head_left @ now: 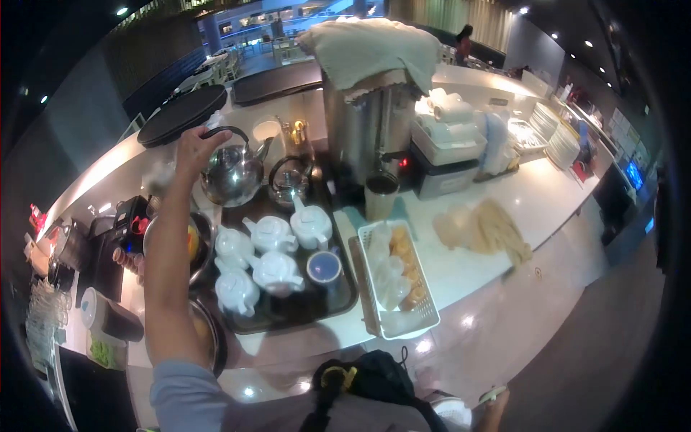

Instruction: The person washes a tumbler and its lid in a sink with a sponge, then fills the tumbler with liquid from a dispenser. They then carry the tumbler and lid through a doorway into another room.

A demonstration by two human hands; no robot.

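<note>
My left hand (194, 149) is closed around the black handle of a shiny steel kettle (232, 176), over the back left of a dark tray (320, 306). A second, smaller steel kettle (289, 181) stands just right of it. Several white teapots (275, 272) sit on the tray, along with a white cup with a blue face (324, 267). Low at the right, my right hand (497, 408) is closed on a small pale piece (493, 394), whose kind I cannot tell. A white ribbed thing (453, 412) is close beside that hand.
A tall steel urn (353, 129) with a towel (374, 50) on top stands behind the tray. Right of the tray are a white basket (414, 327) and a tan cloth (486, 227). Stacked plates (561, 144) stand farther right; a white-lidded container (108, 317) is at left.
</note>
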